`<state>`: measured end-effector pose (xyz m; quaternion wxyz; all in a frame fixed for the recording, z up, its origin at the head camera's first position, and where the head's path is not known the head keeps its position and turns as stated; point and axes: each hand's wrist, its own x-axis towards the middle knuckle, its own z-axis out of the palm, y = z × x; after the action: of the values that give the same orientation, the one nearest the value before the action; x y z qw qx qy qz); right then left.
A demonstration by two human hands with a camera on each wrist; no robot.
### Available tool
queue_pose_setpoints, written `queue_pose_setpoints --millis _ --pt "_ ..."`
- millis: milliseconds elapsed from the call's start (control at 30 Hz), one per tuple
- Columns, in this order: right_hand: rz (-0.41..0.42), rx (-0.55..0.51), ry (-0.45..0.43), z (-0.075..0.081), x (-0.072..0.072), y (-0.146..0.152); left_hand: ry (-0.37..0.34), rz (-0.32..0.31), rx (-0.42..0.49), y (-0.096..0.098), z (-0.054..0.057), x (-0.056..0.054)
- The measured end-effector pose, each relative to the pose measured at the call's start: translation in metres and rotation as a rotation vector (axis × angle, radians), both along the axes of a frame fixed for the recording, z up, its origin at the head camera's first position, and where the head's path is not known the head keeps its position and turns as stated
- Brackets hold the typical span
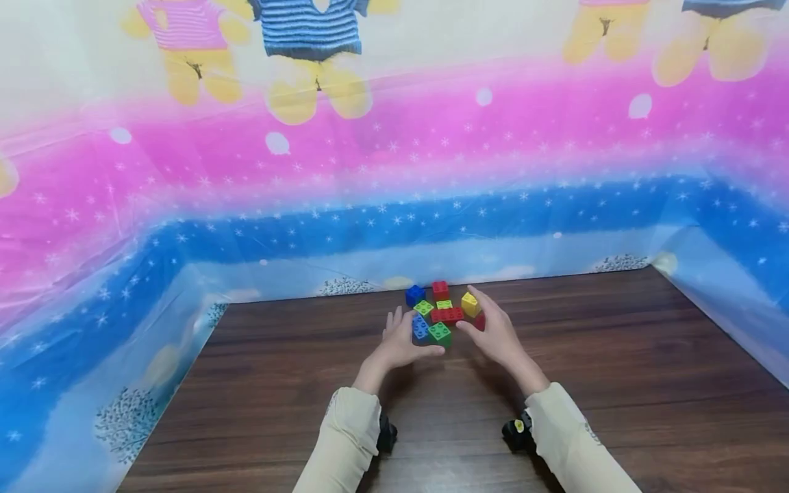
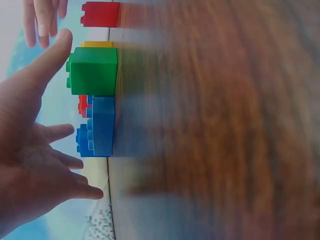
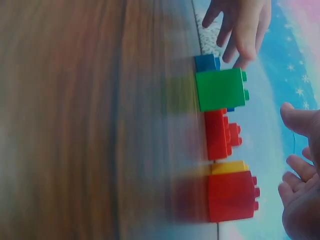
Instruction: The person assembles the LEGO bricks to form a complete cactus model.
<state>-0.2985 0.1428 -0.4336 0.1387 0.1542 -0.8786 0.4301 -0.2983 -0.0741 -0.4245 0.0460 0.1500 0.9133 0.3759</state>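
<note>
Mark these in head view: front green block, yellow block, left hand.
Front green block [image 1: 440, 334]: head view, studded top.
Yellow block [image 1: 470, 305]: head view, middle of visible surface.
Left hand [image 1: 401, 342]: head view, back of hand.

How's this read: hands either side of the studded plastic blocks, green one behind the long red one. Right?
Not behind: the head view shows the green studded plastic block in front of the long red studded plastic block. Left hand and right hand on either side: correct.

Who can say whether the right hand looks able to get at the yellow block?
Probably yes: the empty right hand is beside the yellow block, whose top looks largely uncovered, though a red block stands close.
</note>
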Motion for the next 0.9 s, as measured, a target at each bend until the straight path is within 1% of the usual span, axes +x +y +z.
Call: queue_pose_setpoints --millis 200,333,433,600,700,900 --pt "0.069 -0.149 0.0 -0.004 0.0 -0.011 0.016 -0.029 0.061 -0.001 -0.003 -0.003" --pt "0.096 -0.24 -0.03 -0.006 0.0 -0.018 0.027 -0.005 0.096 0.0 -0.003 -0.003" --pt "0.086 -0.267 -0.063 -0.01 -0.001 -0.021 0.039 0.003 0.109 0.002 -0.003 -0.003" --pt "0.034 -0.326 -0.121 -0.017 -0.003 -0.02 0.064 -0.017 0.12 0.006 -0.005 -0.003" --pt "0.034 -0.372 -0.148 -0.02 -0.006 -0.02 0.083 -0.008 0.122 0.007 -0.004 -0.003" --pt "0.039 -0.387 -0.167 -0.022 -0.014 -0.015 0.061 0.015 0.148 0.011 -0.006 -0.007"
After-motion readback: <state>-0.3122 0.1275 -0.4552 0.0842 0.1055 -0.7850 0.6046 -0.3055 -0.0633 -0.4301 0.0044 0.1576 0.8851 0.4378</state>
